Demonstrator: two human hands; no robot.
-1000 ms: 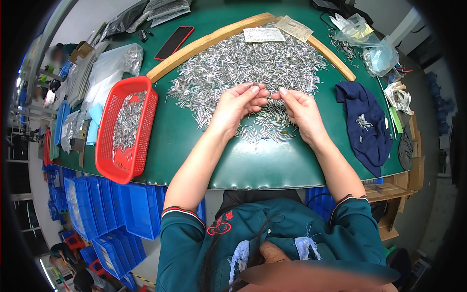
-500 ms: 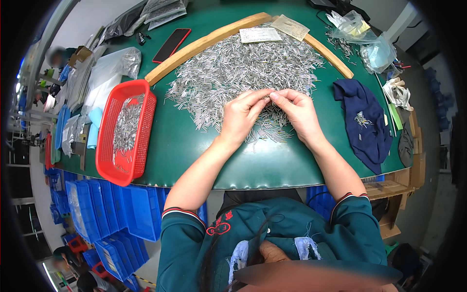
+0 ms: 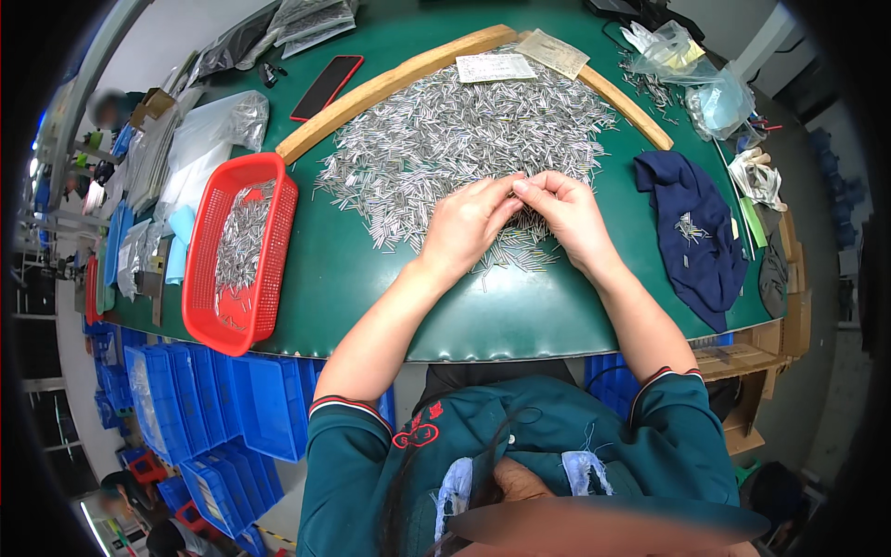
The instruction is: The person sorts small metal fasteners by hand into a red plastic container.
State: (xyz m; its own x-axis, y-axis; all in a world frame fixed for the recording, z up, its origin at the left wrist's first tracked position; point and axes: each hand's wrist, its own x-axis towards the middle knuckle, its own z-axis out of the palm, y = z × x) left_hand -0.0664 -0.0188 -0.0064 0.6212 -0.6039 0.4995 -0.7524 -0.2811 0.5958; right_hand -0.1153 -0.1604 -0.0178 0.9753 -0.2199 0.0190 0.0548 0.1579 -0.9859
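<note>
Along the bottom of the frame, dark green shirt (image 3: 548,436), short sleeves trimmed red and white. Lower left, blue bins (image 3: 264,395) below table level. Both forearms reach up across the green table (image 3: 483,330). At centre, left hand (image 3: 464,227) and right hand (image 3: 571,218) come together at the fingertips, fingers curled; the grip hides whatever lies between, so I cannot tell whether either is closed on a piece. Under and beyond them, a broad heap of small silvery rods (image 3: 399,162) fills the centre and upper centre, thinning to loose strays between the wrists. Left of centre, red basket (image 3: 286,223), upright, more rods inside. Right of centre, crumpled navy cloth (image 3: 701,278), a small cluster of rods on top. Farther up, wooden strips (image 3: 399,85) border the heap; two paper slips (image 3: 497,68) lie near where they meet. Upper left, dark phone (image 3: 327,88) with red edge, just outside the left strip. Upper right, crumpled clear bags (image 3: 719,107).
</note>
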